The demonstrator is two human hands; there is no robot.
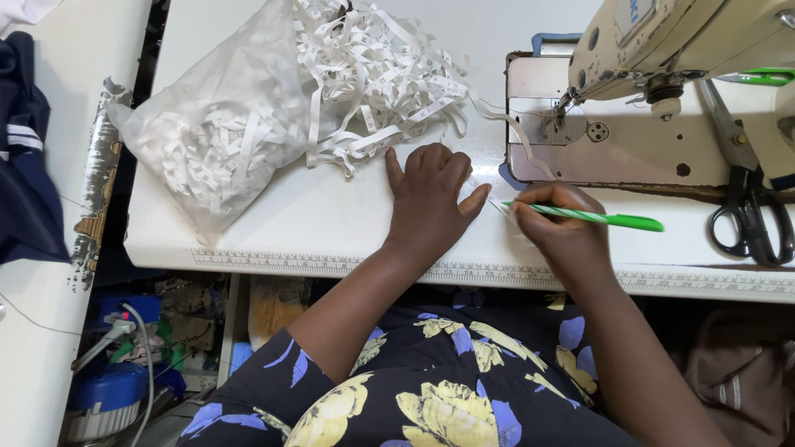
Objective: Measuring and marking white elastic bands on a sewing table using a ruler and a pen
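My left hand (428,199) lies flat on the white table (331,223), fingers spread, pressing down a thin white tape strip (480,189). Right beside it, my right hand (563,225) grips a green pen (596,218) whose tip touches the strip near my left thumb. The strip runs up from there to a tangled heap of white printed tape (373,74) at the back of the table.
A clear plastic bag of cut white tape pieces (215,141) lies at the left. A cream sewing machine (662,50) stands at the right, black scissors (749,211) beside it. Dark blue cloth (25,157) hangs at the far left. A ruler scale runs along the table's front edge (331,263).
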